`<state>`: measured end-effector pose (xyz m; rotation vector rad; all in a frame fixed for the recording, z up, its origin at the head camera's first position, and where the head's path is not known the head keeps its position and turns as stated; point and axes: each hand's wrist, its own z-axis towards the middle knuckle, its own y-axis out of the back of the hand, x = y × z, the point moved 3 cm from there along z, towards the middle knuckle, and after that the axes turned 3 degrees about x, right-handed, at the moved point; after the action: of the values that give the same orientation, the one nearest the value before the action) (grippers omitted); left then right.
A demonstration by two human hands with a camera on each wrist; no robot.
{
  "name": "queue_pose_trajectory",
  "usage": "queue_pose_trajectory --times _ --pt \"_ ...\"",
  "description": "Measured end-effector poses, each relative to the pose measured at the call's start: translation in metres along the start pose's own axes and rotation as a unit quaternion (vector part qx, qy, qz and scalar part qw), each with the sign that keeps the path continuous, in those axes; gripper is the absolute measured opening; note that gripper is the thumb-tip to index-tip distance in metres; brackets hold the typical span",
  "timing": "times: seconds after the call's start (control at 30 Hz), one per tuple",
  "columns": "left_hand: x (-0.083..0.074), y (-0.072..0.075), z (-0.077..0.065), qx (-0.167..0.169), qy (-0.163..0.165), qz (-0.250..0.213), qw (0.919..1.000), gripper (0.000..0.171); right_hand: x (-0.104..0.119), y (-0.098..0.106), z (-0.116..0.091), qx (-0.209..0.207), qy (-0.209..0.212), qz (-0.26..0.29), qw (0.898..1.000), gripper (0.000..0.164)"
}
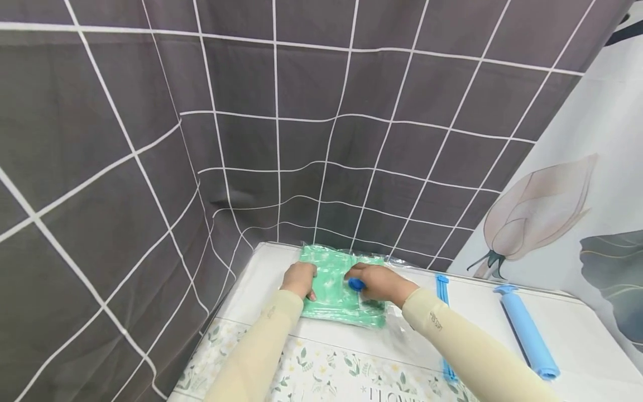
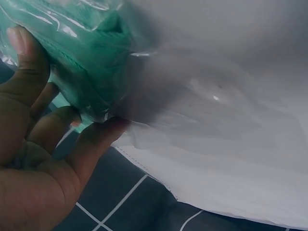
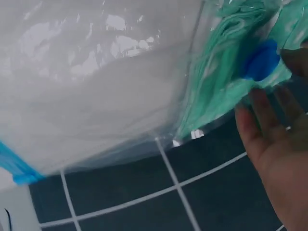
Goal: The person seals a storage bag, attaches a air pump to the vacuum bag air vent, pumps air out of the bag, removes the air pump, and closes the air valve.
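A clear plastic vacuum storage bag [image 1: 329, 315] lies on the white surface, with folded green cloth [image 1: 329, 273] inside it. My left hand [image 1: 300, 280] grips the bag's left side; the left wrist view shows the thumb [image 2: 24, 53] on top and fingers curled beneath the edge. Over the bag's right half, my right hand [image 1: 379, 282] is bent at a round blue valve cap [image 1: 356, 284]. In the right wrist view the thumb touches that cap [image 3: 262, 60], and the fingertips [image 3: 243, 115] sit close below it. Part of the cap is hidden.
Right of the bag lies a blue zip strip [image 1: 442, 287], partly under the right forearm. A light-blue hand pump [image 1: 527, 329] lies farther right. A dark grid-patterned curtain [image 1: 301, 139] hangs behind and left; a flower-printed cloth [image 1: 542, 223] hangs at right.
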<state>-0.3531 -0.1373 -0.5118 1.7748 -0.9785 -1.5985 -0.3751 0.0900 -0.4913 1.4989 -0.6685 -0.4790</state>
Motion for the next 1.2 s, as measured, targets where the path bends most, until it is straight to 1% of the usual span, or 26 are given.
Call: queue_pose_trajectory --times 0.03,0.1,0.13,0.2,0.27,0.4,0.43,0.5,0.6,0.67,0.7,0.77,0.8,0.87,0.9,0.97,1.03,1.1,1.13,1.2 --pt "0.000 0.002 0.000 -0.003 0.003 0.003 1.0000 0.052 0.002 0.001 0.001 0.001 0.025 -0.003 1.000 0.047" --pt "-0.001 0.005 0.001 -0.003 0.008 0.012 0.9999 0.056 0.005 0.001 0.001 -0.003 0.056 -0.023 0.998 0.042" --pt "-0.002 0.006 0.001 -0.003 0.008 0.020 0.9998 0.058 0.005 -0.001 0.001 -0.007 0.058 -0.033 0.998 0.040" --pt "-0.003 0.005 0.001 0.002 0.008 0.020 0.9998 0.060 0.002 -0.004 0.000 -0.016 0.045 -0.049 0.998 0.037" --pt "-0.004 0.003 0.002 0.006 0.005 0.021 0.9997 0.062 -0.002 -0.008 -0.001 -0.025 0.022 -0.060 0.998 0.033" --pt "-0.003 -0.004 0.005 0.012 0.005 -0.007 0.9999 0.057 -0.008 -0.016 0.000 -0.034 -0.034 -0.077 0.996 0.019" --pt "-0.002 -0.005 0.006 0.012 0.008 -0.013 0.9998 0.055 -0.009 -0.018 0.002 -0.034 -0.052 -0.081 0.995 0.020" --pt "0.000 -0.006 0.008 0.009 0.014 -0.025 0.9996 0.051 -0.009 -0.021 0.006 -0.033 -0.092 -0.082 0.992 0.029" --pt "0.003 -0.003 0.008 -0.004 0.017 -0.021 0.9996 0.052 -0.007 -0.022 0.012 -0.022 -0.151 -0.083 0.985 0.044" --pt "0.004 -0.001 0.006 -0.009 0.015 -0.016 0.9997 0.054 -0.006 -0.021 0.014 -0.007 -0.177 -0.086 0.980 0.054" --pt "0.005 -0.001 0.005 -0.009 0.014 -0.018 0.9997 0.054 -0.005 -0.020 0.014 0.003 -0.181 -0.094 0.979 0.058" --pt "0.007 0.000 0.003 -0.006 0.014 -0.025 0.9996 0.051 -0.004 -0.016 0.012 0.011 -0.169 -0.097 0.981 0.057" --pt "0.008 0.000 0.003 -0.005 0.016 -0.029 0.9995 0.049 -0.003 -0.013 0.012 0.009 -0.150 -0.092 0.984 0.052" --pt "0.009 0.000 0.003 -0.007 0.017 -0.035 0.9992 0.047 -0.001 -0.008 0.010 0.005 -0.097 -0.071 0.993 0.041" --pt "0.010 0.000 0.003 -0.009 0.020 -0.039 0.9990 0.044 0.001 -0.005 0.009 0.004 -0.067 -0.061 0.996 0.039" --pt "0.010 0.001 0.004 -0.014 0.025 -0.044 0.9986 0.042 0.003 -0.001 0.009 0.008 -0.012 -0.035 0.999 0.041" --pt "0.010 0.002 0.003 -0.017 0.027 -0.050 0.9983 0.041 0.004 0.000 0.009 0.016 0.027 -0.028 0.999 0.045" --pt "0.009 0.002 0.003 -0.010 0.030 -0.060 0.9977 0.040 0.004 -0.003 0.010 0.023 0.038 -0.035 0.998 0.044" --pt "0.009 0.002 0.002 -0.006 0.029 -0.062 0.9976 0.041 0.003 -0.005 0.010 0.022 0.036 -0.040 0.998 0.044" --pt "0.008 0.003 0.003 -0.002 0.024 -0.046 0.9986 0.047 0.002 -0.008 0.011 0.014 0.019 -0.054 0.998 0.040"
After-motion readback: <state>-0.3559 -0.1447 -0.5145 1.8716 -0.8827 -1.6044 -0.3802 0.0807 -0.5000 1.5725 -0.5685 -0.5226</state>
